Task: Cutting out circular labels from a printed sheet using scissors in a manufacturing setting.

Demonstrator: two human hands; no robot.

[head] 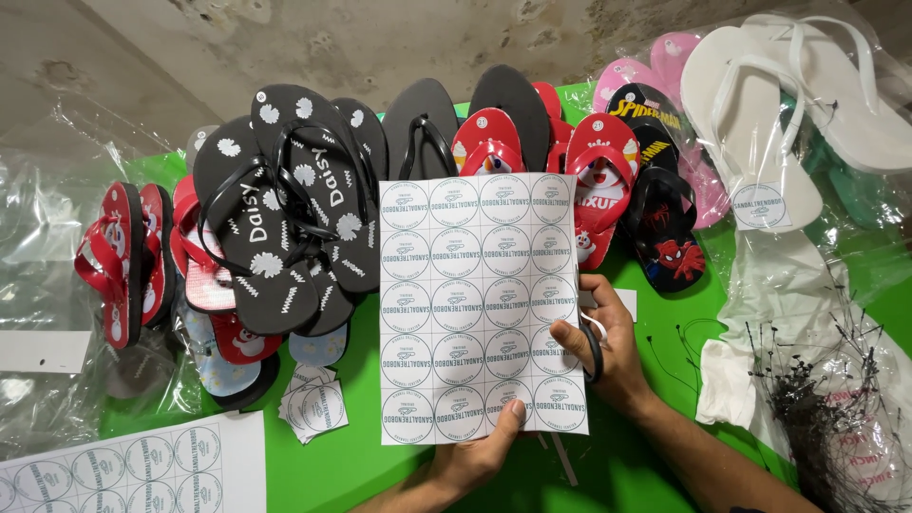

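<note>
A white sheet of round printed stickers [480, 309] is held upright over a green table [655, 475]. My left hand [480, 456] grips its bottom edge, thumb on the front. My right hand [603, 347] pinches the sheet's right edge and also holds black-handled scissors [594, 351], mostly hidden behind the paper. Behind the sheet lie black flip-flops with white flower prints [285, 218] and red cartoon-print flip-flops [598, 180].
A pile of cut square stickers [313, 408] and another sticker sheet [133, 470] lie at the lower left. White flip-flops in clear bags [760, 123] sit at the upper right, black plastic tag loops [817, 389] at right, bagged red sandals [123, 256] at left.
</note>
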